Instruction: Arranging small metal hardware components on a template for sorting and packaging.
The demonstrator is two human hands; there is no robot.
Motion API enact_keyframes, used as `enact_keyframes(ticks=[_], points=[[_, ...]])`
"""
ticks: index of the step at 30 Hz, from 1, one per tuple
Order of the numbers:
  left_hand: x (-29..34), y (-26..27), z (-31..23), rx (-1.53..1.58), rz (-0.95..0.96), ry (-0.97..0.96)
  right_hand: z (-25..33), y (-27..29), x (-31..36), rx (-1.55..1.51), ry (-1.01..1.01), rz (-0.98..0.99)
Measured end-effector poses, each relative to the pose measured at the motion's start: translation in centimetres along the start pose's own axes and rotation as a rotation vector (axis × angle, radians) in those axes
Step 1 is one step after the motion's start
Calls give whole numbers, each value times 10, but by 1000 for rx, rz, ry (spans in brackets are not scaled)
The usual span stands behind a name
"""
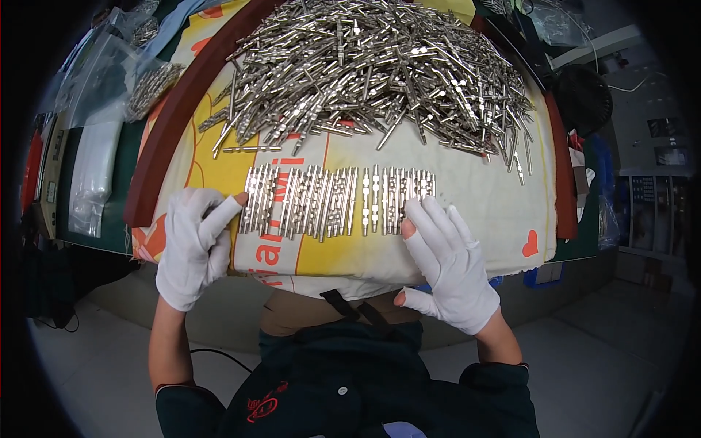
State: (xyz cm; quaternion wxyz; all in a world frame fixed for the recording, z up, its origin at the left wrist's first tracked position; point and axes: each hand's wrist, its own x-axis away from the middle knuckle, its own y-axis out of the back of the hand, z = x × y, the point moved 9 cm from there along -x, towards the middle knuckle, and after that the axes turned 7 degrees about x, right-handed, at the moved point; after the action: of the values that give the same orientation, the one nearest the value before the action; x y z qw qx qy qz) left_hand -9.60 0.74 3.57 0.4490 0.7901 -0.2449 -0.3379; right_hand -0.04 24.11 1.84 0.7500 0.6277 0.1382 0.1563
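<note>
A row of slim metal shafts [314,204], silvery with thicker collars, lies side by side on a patterned cloth [496,212]. At the row's left end is my left hand [193,244], in a white glove with a bare fingertip. One of its fingers reaches out to the outermost shaft, while the others are bent; nothing shows in its grasp. My right hand [449,266], gloved alike, rests its outstretched fingers against the right end of the row, thumb held apart. Beyond the row rises a large loose heap of the same shafts [380,73].
Dark red wooden rails [171,124] border the cloth on the left and right. Clear plastic bags [98,87], one with more shafts [153,87], lie at the far left. A round black object [584,98] stands past the right rail.
</note>
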Motion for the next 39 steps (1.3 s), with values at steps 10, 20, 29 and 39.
enact_keyframes(ticks=[10,20,29,39], points=[[-1,-1,2,19,22,25,-10,-3,12,44,-99,62],[-1,-2,5,23,29,34,-24,9,20,-21,-184,-153],[-2,-2,5,19,37,29,-12,7,9,-74,-136,-121],[-3,-2,4,21,41,32,-7,9,-1,-97,-140,-169]])
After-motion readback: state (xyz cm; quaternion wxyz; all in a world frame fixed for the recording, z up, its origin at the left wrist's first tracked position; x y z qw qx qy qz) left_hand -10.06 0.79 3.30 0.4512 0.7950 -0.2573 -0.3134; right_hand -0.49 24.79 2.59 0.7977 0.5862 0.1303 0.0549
